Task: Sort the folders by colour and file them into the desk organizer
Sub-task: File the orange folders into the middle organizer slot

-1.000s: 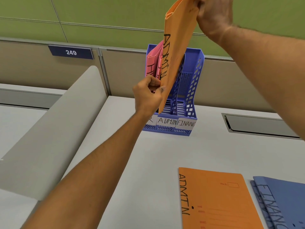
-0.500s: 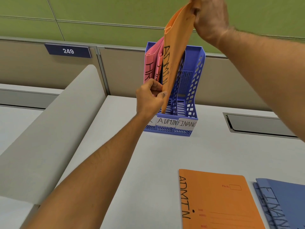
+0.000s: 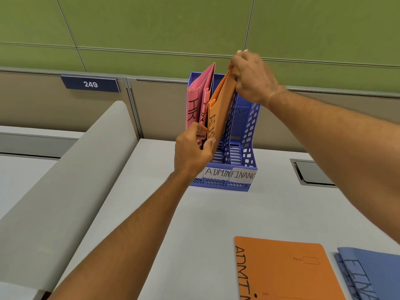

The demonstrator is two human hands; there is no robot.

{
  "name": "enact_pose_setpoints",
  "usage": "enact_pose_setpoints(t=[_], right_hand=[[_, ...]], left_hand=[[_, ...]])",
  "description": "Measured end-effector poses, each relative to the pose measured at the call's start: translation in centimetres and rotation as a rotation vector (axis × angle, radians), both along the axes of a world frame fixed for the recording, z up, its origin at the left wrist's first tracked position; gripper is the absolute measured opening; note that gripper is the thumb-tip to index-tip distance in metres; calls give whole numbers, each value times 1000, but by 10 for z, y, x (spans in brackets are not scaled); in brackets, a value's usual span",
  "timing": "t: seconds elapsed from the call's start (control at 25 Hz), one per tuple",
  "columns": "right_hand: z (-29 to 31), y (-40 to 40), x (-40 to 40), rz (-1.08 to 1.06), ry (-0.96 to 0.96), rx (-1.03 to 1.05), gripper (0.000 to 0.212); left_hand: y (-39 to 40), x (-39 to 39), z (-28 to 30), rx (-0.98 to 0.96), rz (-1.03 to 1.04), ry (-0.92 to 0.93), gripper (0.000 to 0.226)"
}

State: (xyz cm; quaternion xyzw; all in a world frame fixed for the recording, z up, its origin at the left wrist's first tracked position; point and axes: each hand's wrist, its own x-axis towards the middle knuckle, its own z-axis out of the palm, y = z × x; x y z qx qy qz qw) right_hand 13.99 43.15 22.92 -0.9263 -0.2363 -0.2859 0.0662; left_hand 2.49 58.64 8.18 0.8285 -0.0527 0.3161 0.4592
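Folders status: pink HR folders [image 3: 195, 100] filed far left. My right grip [image 3: 252, 79] and left grip [image 3: 192, 148] pinch one orange ADMIN folder [image 3: 220, 107] entering the desk organizer [image 3: 249, 131]'s middle slot. Unfiled on desk [image 3: 194, 213]: second orange folder [image 3: 283, 271], blue FINANCE folders [image 3: 372, 276].

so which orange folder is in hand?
The upright orange folder at the organizer, held by both hands; the other orange folder lies flat on the desk.
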Motion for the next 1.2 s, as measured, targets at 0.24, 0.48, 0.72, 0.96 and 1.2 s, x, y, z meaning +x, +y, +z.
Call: enact_pose_setpoints(t=[0.24, 0.48, 0.72, 0.96, 1.2], right_hand=[[-17, -6, -17, -34, 127, -75, 44], [-31, -17, -44, -55, 146, -57, 69], [-58, -33, -89, -145, 144, -46, 87], [-91, -41, -149, -196, 183, -22, 91], [-122, -65, -203, -218, 254, 11, 96]], left_hand=[[-1, -10, 1, 285, 90, 9, 55], [-3, -20, 6, 517, 88, 60, 79], [-3, -39, 13, 656, 128, 110, 96], [-10, -74, 2, 780, 130, 181, 107], [-24, -118, -15, 808, 114, 258, 107]])
